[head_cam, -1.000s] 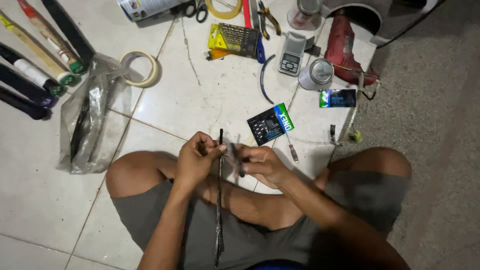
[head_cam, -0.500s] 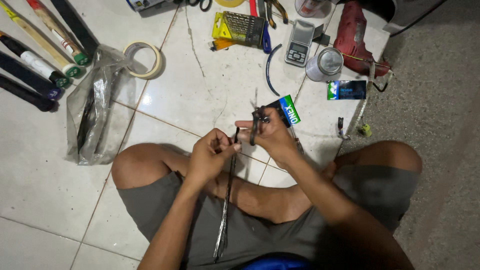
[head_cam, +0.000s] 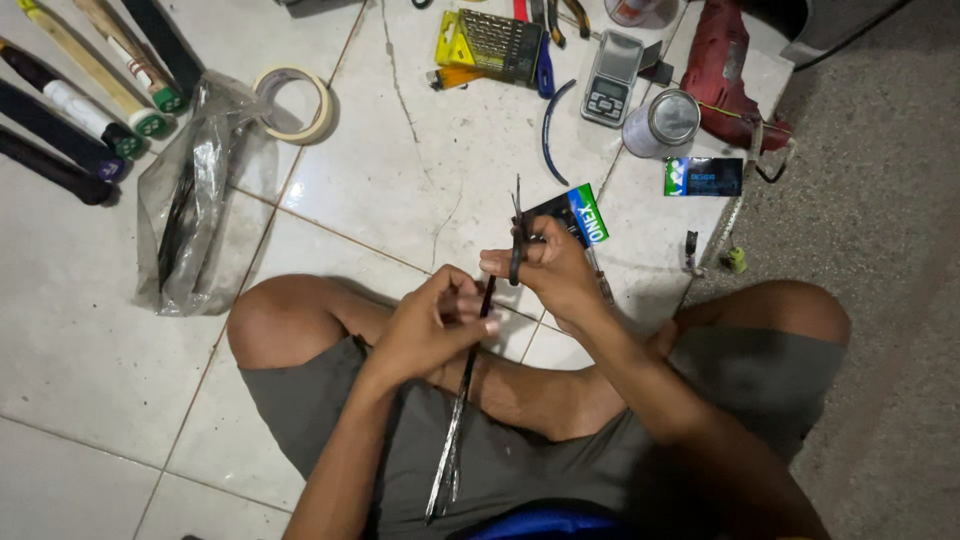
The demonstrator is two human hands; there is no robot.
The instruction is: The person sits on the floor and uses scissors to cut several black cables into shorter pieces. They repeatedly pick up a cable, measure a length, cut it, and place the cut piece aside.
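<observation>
- On the tiled floor (head_cam: 420, 170), between the crossed knees, a person sits with a thin dark rod (head_cam: 452, 450). It runs from the lap up and away into the two hands.
- The left hand (head_cam: 432, 325) is clenched round the rod near its far end and keeps it tilted slightly right.
- The right hand (head_cam: 552, 272), just beyond and touching the rod's tip, grasps a slim dark tool (head_cam: 517, 215). One finger goes through its loop and its point stands up, away from the body. Whether it is a pair of scissors I cannot tell.
- Step in hand, as I judge it: work on the rod's far end, with the left hand steadying and the right hand bringing the tool to it.
- The next move seems to call for a firm, still left grip and a small, careful motion of the tool, since the tip is thin and partly hidden by the fingers.
- Counted: one rod, one tool in hand.
- Far left: at least five long handles (head_cam: 95, 100), one clear bag (head_cam: 195, 200), one tape roll (head_cam: 293, 103).
- Far right: one red drill (head_cam: 725, 70), one tin (head_cam: 662, 122), one small scale (head_cam: 612, 78), one yellow bit case (head_cam: 485, 45).
- Two packets: one (head_cam: 578, 213) just beyond the right hand, one (head_cam: 703, 176) further right.
</observation>
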